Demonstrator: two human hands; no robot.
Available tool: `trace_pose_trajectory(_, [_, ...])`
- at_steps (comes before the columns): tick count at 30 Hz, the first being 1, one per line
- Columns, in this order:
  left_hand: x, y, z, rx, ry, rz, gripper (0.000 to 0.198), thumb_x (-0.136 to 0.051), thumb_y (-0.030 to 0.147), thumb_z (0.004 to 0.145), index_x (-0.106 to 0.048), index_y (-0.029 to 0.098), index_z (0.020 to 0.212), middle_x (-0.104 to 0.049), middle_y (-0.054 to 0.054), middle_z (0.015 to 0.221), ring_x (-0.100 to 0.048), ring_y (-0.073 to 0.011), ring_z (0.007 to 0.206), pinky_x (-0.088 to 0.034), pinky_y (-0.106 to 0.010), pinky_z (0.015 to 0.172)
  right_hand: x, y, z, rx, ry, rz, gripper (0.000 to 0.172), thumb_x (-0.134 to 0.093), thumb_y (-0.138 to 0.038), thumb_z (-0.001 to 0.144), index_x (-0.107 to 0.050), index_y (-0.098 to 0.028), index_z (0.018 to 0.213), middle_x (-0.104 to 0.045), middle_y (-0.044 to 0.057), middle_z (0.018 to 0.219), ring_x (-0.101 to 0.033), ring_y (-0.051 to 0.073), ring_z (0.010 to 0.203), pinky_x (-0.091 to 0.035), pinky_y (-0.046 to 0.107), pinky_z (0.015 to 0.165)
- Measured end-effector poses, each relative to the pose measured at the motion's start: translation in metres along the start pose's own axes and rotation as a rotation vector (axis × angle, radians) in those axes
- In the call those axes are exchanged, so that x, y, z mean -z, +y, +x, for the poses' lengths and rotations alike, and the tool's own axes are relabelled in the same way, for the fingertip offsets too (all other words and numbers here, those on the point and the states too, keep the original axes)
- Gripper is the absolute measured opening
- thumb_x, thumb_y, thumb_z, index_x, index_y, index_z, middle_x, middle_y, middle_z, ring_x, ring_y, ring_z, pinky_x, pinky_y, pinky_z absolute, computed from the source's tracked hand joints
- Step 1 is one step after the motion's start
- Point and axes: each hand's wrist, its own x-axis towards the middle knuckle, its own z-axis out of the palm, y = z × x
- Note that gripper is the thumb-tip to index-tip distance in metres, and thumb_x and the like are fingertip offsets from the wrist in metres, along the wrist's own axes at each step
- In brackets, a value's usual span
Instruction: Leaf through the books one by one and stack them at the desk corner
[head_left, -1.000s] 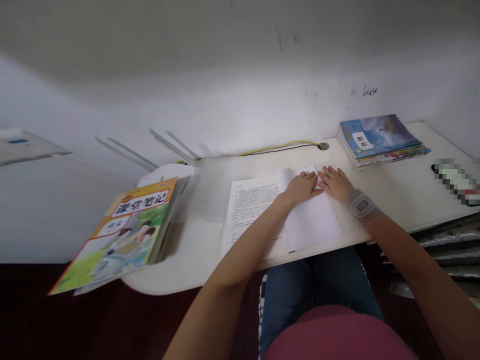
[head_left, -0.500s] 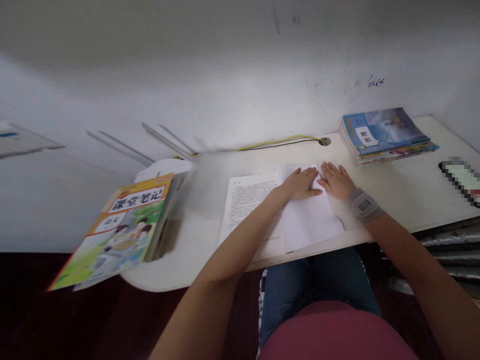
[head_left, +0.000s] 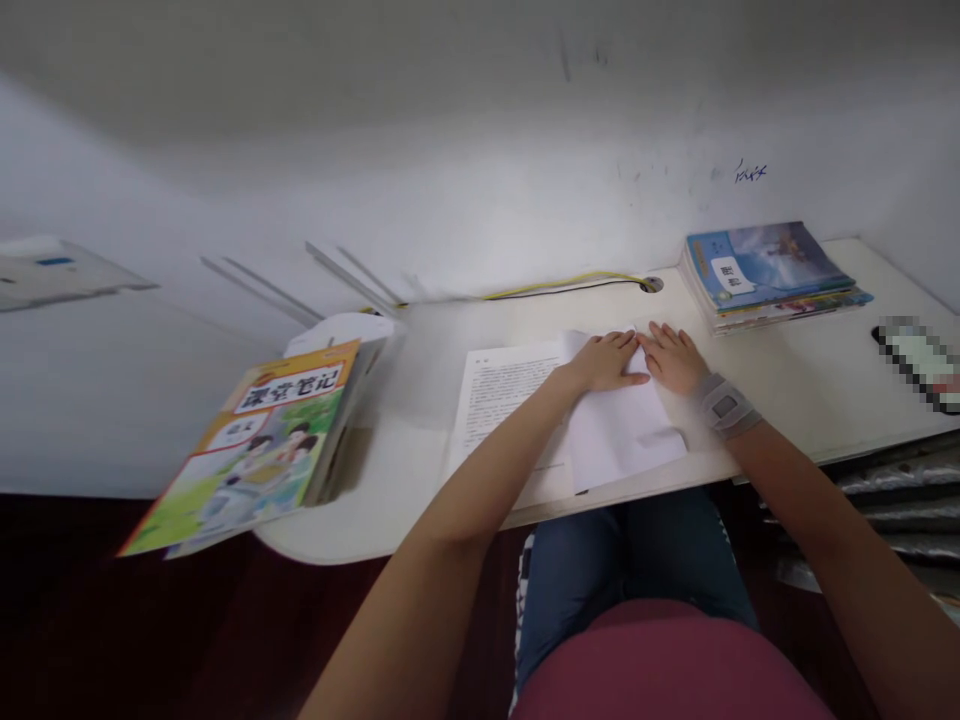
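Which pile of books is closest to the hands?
The blue-topped pile, near the right hand; the orange-and-green pile is farther off to the left.

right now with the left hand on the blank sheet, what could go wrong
The blank sheet looks rippled near its lower edge, so pressure from the left hand might set a stray crease.
The orange book juts past the left end of the desk; a bump could tip it off.
The phone lies near the desk's front edge, so a knock from the right arm might send it over.
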Motion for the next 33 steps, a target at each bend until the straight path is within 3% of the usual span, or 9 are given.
trace_pose_trajectory(8, [0.002, -0.004, 0.004, 0.005, -0.007, -0.013, 0.090, -0.039, 0.072, 0.081, -0.026, 0.013, 0.148, -0.023, -0.015, 0.157, -0.023, -0.0321, 0.142, -0.023, -0.050, 0.111, -0.002, -0.001, 0.001, -0.032, 0.042, 0.042, 0.052, -0.032, -0.032, 0.095, -0.043, -0.008, 0.140, -0.032, 0.015, 0.153, -0.033, 0.028, 0.139, -0.028, 0.049, 0.111])
trace_pose_trajectory(14, [-0.002, -0.008, 0.004, -0.017, 0.026, -0.001, 0.088, -0.038, 0.070, 0.083, -0.027, 0.013, 0.148, -0.024, -0.014, 0.157, -0.027, -0.0316, 0.141, -0.024, -0.048, 0.111, -0.013, 0.014, 0.006, -0.017, 0.156, 0.211, 0.058, -0.033, -0.042, 0.095, -0.039, -0.010, 0.143, -0.036, 0.015, 0.151, -0.033, 0.029, 0.139, -0.032, 0.049, 0.110])
trace_pose_trajectory(17, [-0.004, -0.006, 0.004, -0.057, 0.064, 0.032, 0.084, -0.035, 0.067, 0.086, -0.027, 0.010, 0.147, -0.025, -0.017, 0.156, -0.029, -0.0289, 0.141, -0.025, -0.042, 0.111, -0.018, 0.022, 0.011, -0.035, 0.228, 0.292, 0.061, -0.030, -0.044, 0.095, -0.038, -0.009, 0.144, -0.041, 0.018, 0.147, -0.036, 0.027, 0.138, -0.033, 0.046, 0.110])
trace_pose_trajectory(20, [-0.001, 0.004, -0.001, -0.021, 0.171, 0.118, 0.079, -0.037, 0.062, 0.089, -0.033, 0.004, 0.143, -0.034, -0.023, 0.150, -0.034, -0.0287, 0.138, -0.025, -0.042, 0.113, -0.019, 0.025, 0.011, -0.025, 0.185, 0.274, 0.058, -0.035, -0.043, 0.094, -0.045, -0.007, 0.139, -0.048, 0.019, 0.142, -0.042, 0.028, 0.134, -0.033, 0.045, 0.110])
trace_pose_trajectory(24, [0.003, 0.023, -0.038, 0.114, 0.355, 0.156, 0.070, -0.038, 0.059, 0.091, -0.042, 0.009, 0.139, -0.039, -0.021, 0.148, -0.028, -0.0356, 0.140, -0.013, -0.059, 0.114, -0.016, 0.022, 0.007, 0.016, 0.105, 0.180, 0.048, -0.047, -0.039, 0.090, -0.058, -0.011, 0.127, -0.050, 0.018, 0.141, -0.042, 0.031, 0.133, -0.032, 0.047, 0.109])
trace_pose_trajectory(26, [-0.002, 0.030, -0.070, 0.211, 0.373, 0.057, 0.071, -0.038, 0.063, 0.089, -0.041, 0.016, 0.142, -0.031, -0.017, 0.153, -0.019, -0.0407, 0.142, -0.019, -0.065, 0.110, -0.014, 0.021, 0.007, 0.016, 0.101, 0.171, 0.046, -0.048, -0.038, 0.090, -0.060, -0.012, 0.126, -0.049, 0.017, 0.142, -0.041, 0.031, 0.133, -0.032, 0.047, 0.109])
trace_pose_trajectory(28, [-0.015, 0.036, -0.103, 0.281, 0.348, -0.074, 0.075, -0.040, 0.067, 0.087, -0.034, 0.021, 0.146, -0.020, -0.016, 0.158, -0.015, -0.0445, 0.142, -0.029, -0.066, 0.105, -0.012, 0.020, 0.007, 0.011, 0.084, 0.185, 0.045, -0.048, -0.037, 0.090, -0.060, -0.013, 0.126, -0.050, 0.017, 0.141, -0.042, 0.031, 0.133, -0.032, 0.046, 0.109])
trace_pose_trajectory(30, [-0.032, 0.043, -0.129, 0.293, 0.335, -0.178, 0.076, -0.041, 0.065, 0.087, -0.028, 0.023, 0.149, -0.014, -0.017, 0.159, -0.016, -0.0421, 0.143, -0.033, -0.061, 0.105, -0.011, 0.020, 0.009, 0.005, 0.063, 0.199, 0.045, -0.049, -0.037, 0.090, -0.061, -0.013, 0.125, -0.050, 0.016, 0.141, -0.041, 0.030, 0.134, -0.032, 0.045, 0.110])
trace_pose_trajectory(33, [-0.055, 0.055, -0.145, 0.283, 0.324, -0.237, 0.070, -0.042, 0.059, 0.090, -0.028, 0.022, 0.148, -0.013, -0.018, 0.159, -0.015, -0.0407, 0.143, -0.031, -0.058, 0.108, -0.009, 0.023, 0.009, 0.001, 0.035, 0.205, 0.046, -0.052, -0.038, 0.089, -0.060, -0.014, 0.127, -0.048, 0.016, 0.142, -0.039, 0.031, 0.135, -0.031, 0.046, 0.111])
